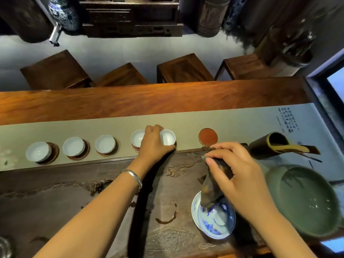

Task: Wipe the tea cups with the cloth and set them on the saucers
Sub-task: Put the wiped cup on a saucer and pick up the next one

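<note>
**My left hand sets a fifth cup in the row while my right holds the cloth**

Along the pale grey-green table runner (186, 118), from the far left, three white tea cups sit on dark round saucers: the first cup (38, 151) on its saucer (54, 153), the second cup (73, 146), the third cup (105, 144); each rests slightly left of its saucer's centre, so a crescent of saucer shows on the right. Next comes a fourth cup (137, 137), partly hidden behind my left hand (152, 144); that hand reaches forward from my bare forearm, a silver bangle (133, 176) on the wrist, and its fingers are curled around a fifth cup (168, 137), gripping it by the near side right above a saucer (175, 145) of which only a sliver shows (whether the cup already touches it I cannot tell). Just beyond, to the right, lies one bare reddish saucer (208, 136).

Nearer me, on the dark carved tea tray (93, 202), my right hand (240, 175) pinches a folded dark cloth (212, 190), fingers closed tight on its upper end; the cloth hangs down into a blue-and-white bowl (214, 222). Further right, a dark bamboo tube (268, 146) lies tipped on its side with tools poking out; beside it, a wide green basin (305, 200) holds water.
</note>
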